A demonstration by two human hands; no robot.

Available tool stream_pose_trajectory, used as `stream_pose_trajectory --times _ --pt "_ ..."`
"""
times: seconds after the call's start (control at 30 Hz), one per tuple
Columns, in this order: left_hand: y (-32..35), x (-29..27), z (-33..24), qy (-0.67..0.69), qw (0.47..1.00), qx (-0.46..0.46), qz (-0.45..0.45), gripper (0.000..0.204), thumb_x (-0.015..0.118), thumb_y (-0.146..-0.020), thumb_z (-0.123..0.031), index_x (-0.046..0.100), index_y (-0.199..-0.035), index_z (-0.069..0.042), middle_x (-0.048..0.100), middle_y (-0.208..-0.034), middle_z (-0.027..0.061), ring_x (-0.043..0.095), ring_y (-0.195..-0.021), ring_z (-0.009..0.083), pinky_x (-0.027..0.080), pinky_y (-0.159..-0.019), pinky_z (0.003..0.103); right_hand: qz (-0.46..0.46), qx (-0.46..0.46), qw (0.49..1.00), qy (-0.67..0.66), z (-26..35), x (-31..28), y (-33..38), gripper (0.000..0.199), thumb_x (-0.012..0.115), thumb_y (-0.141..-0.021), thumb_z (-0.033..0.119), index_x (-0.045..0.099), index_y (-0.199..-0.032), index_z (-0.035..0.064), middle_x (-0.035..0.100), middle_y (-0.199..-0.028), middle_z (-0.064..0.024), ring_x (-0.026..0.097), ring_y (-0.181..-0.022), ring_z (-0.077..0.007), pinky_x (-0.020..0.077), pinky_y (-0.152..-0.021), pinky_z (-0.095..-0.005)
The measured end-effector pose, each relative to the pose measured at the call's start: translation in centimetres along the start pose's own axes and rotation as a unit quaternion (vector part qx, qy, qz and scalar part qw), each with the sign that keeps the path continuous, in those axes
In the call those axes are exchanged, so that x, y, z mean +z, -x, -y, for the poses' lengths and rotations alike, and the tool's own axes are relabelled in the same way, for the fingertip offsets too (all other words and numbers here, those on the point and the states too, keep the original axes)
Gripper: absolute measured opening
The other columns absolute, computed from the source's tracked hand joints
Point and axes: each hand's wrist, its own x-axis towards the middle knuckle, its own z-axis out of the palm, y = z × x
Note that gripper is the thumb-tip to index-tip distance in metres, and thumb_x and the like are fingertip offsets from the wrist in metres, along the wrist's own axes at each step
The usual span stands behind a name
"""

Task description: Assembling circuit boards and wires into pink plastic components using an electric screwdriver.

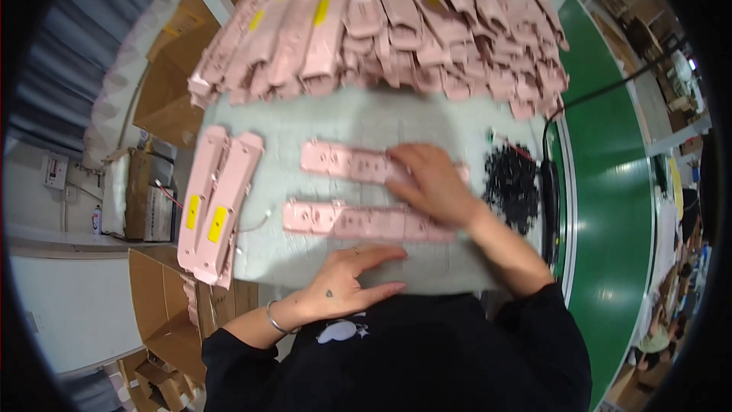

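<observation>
Right hand [431,183] lies flat, fingers spread, across two pink power-strip shells [343,217] at twelve o'clock of the open, resting left hand [347,282]; pressing evenly should keep them aligned.

1. A factory assembly station: dozens of identical pink plastic casings [381,23] are stacked along the far edge of the padded tabletop [366,118].
2. A heap of small black parts [511,183] lies beside them.
3. Open cardboard boxes [164,91] stand alongside.
4. A green conveyor belt [614,206] runs past.
</observation>
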Motion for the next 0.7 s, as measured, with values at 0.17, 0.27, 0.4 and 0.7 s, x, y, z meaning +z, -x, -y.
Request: stream_pose_trajectory --times 0.17,0.27,0.4,0.7 --pt "-6.1 -8.3 0.2 -0.174 0.941 0.145 -0.251 0.022 0.075 -0.076 -0.02 0.07 -0.089 -0.003 0.068 -0.097 0.0116 0.063 -0.095 0.0284 0.05 -0.084 0.038 0.074 -0.041 0.996 0.029 1.6 -1.1 1.4 0.066 0.075 -0.072 0.036 0.053 -0.127 0.0075 0.053 -0.123 -0.0139 0.048 -0.115 -0.0328 0.0356 -0.1 -0.0425" --pt "-12.5 -13.7 -1.2 -0.333 0.87 0.122 -0.342 0.037 0.074 -0.077 -0.033 0.066 -0.097 -0.002 0.066 -0.102 0.0153 0.06 -0.098 0.0305 0.049 -0.084 0.042 0.082 -0.032 0.995 0.042 1.9 -1.3 2.3 0.064 0.075 -0.07 0.033 0.054 -0.125 0.009 0.052 -0.123 -0.013 0.047 -0.115 -0.0325 0.0354 -0.1 -0.0428" --pt "-17.3 -17.2 -1.1 -0.414 0.855 -0.054 -0.308 0.059 0.066 -0.081 -0.048 0.056 -0.116 -0.003 0.062 -0.105 0.0208 0.057 -0.105 0.0354 0.047 -0.087 0.044 0.086 -0.025 0.996 0.016 3.0 -1.6 2.5 0.06 0.075 -0.072 0.031 0.055 -0.124 0.0084 0.052 -0.122 -0.013 0.047 -0.115 -0.0325 0.0364 -0.1 -0.0424" --pt "-22.3 -19.5 1.1 -0.394 0.872 -0.086 -0.278 0.042 0.06 -0.081 -0.036 0.061 -0.105 -0.001 0.065 -0.099 0.0235 0.062 -0.095 0.0387 0.048 -0.086 0.046 -0.007 0.136 0.896 -0.422 0.5 -4.3 -8.8 0.046 0.065 -0.088 0.023 0.052 -0.126 -0.0011 0.061 -0.112 -0.0092 0.061 -0.1 -0.0166 0.0491 -0.085 -0.0279"
